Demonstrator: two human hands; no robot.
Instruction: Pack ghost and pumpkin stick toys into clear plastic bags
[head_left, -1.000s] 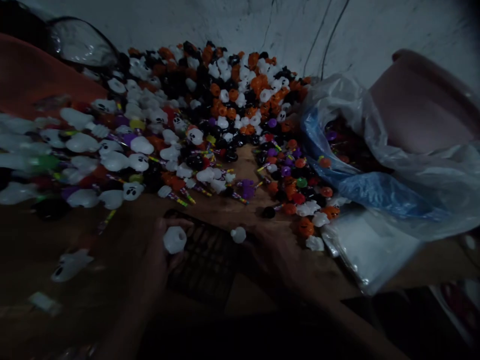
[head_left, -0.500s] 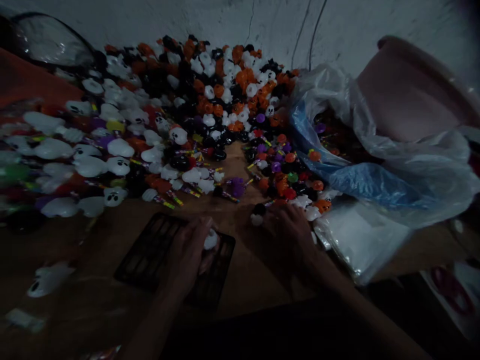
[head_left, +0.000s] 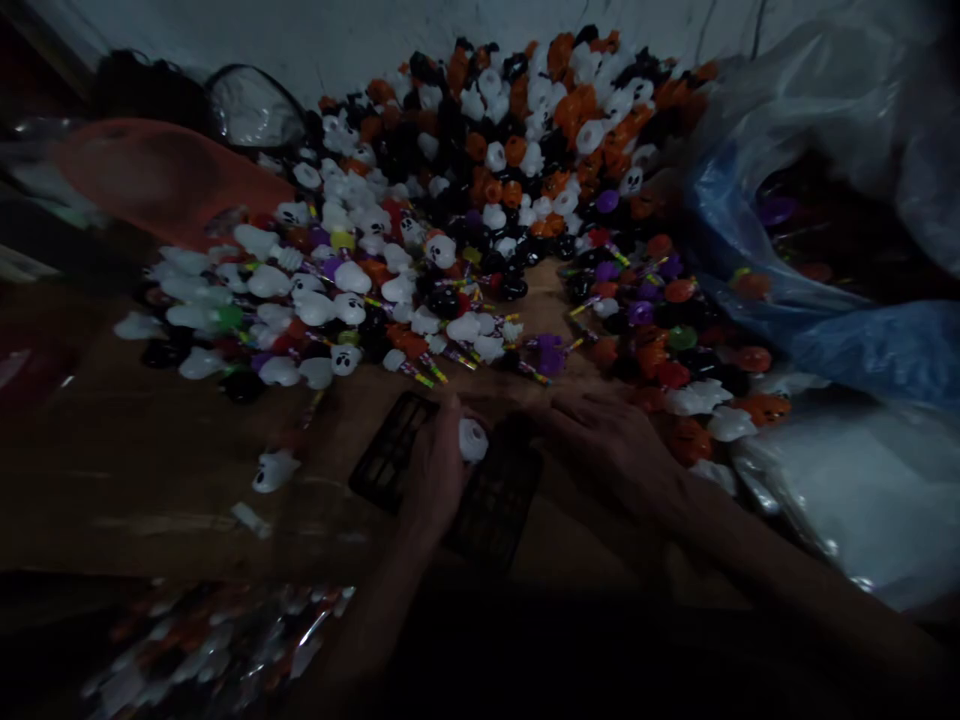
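My left hand (head_left: 436,462) is closed around a small white hollow plastic piece (head_left: 473,440), its round opening turned up. Beneath that hand lies a black slotted plastic tray (head_left: 386,455) on the brown tabletop. My right hand (head_left: 604,432) is just right of the white piece, fingers bent and pointing left. Its fingertips are in shadow near a dark shape, and what they pinch, if anything, cannot be made out. Beyond both hands lies a purple plastic figure (head_left: 551,353) on a patterned tube.
A heap of white, orange and black pieces (head_left: 495,155) stands against the wall. Finished-looking ghost figures on tubes (head_left: 315,305) lie left. At right are a blue and clear plastic bag (head_left: 877,345) and clear packets (head_left: 817,500). A ghost figure (head_left: 276,470) lies alone front left.
The view has swung left, shifting everything rightward in it. My right hand has come away from the coloured figures and closer to my left hand, which still holds the white piece.
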